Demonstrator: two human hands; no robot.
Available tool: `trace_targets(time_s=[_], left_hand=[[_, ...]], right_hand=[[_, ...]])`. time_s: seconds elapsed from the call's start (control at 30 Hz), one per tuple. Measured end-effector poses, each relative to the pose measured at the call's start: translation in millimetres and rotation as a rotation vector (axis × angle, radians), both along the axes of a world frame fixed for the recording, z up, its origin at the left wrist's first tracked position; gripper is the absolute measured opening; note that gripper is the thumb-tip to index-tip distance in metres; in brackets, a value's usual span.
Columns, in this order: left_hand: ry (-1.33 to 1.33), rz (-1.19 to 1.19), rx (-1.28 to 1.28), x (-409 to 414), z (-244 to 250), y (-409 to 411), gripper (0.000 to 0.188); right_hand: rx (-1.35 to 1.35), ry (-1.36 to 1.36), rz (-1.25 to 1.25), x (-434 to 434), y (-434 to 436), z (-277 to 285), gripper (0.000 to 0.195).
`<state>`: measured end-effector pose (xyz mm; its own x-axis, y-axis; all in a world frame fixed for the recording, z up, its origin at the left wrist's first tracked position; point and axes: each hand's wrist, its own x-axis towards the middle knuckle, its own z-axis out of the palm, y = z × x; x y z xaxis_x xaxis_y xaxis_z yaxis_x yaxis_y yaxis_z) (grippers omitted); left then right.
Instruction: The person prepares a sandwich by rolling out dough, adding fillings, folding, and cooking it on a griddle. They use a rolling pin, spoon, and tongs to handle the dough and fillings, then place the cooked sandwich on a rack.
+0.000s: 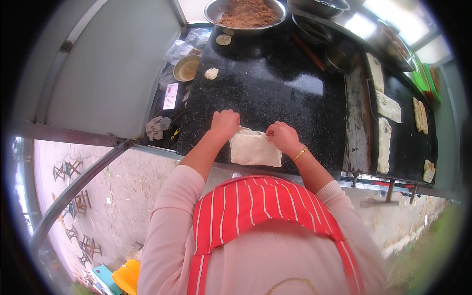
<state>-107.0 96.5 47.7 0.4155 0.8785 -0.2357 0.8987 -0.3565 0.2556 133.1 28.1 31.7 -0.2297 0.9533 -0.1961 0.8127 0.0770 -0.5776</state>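
Note:
A pale rectangular sheet of folded dough (pixel 256 148) lies on the black speckled stone worktop (pixel 254 96), close to its front edge. My left hand (pixel 225 123) pinches the far left corner of the dough. At the far right corner, my right hand (pixel 284 135) grips the same edge between thumb and fingers. Between the two hands the far edge looks slightly raised and wrinkled. Farther back on the left sit a small lump of dough (pixel 211 73) and a flat round dough piece (pixel 224 40).
A steel bowl of reddish-brown filling (pixel 250 14) stands at the back. On the right, a dark griddle (pixel 403 147) carries several dough pieces, such as a long one (pixel 384 145). A rolling pin (pixel 309 52) lies back right. Leftward are a bowl (pixel 186 68) and a phone (pixel 170 96).

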Motion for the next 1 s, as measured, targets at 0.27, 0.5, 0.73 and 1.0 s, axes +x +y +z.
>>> trace_targets(time_s=[0.27, 0.5, 0.73, 1.0], left_hand=[[-0.023, -0.217, 0.169, -10.5, 7.6, -25.9, 0.002], [-0.114, -0.440, 0.121, -69.1, 25.7, -94.7, 0.015], [-0.258, -0.380, 0.289, -16.5, 16.9, -75.1, 0.059], [-0.144, -0.530, 0.082, -2.3, 0.6, -55.8, 0.060]], right_hand=[[-0.013, 0.438, -0.211, 11.3, -4.3, -1.5, 0.010], [0.446, -0.019, 0.160, 22.3, -93.1, 12.5, 0.034], [0.458, -0.018, 0.082, -3.3, -86.4, 18.1, 0.057], [0.232, 0.381, -0.338, 16.8, -81.9, 5.2, 0.043]])
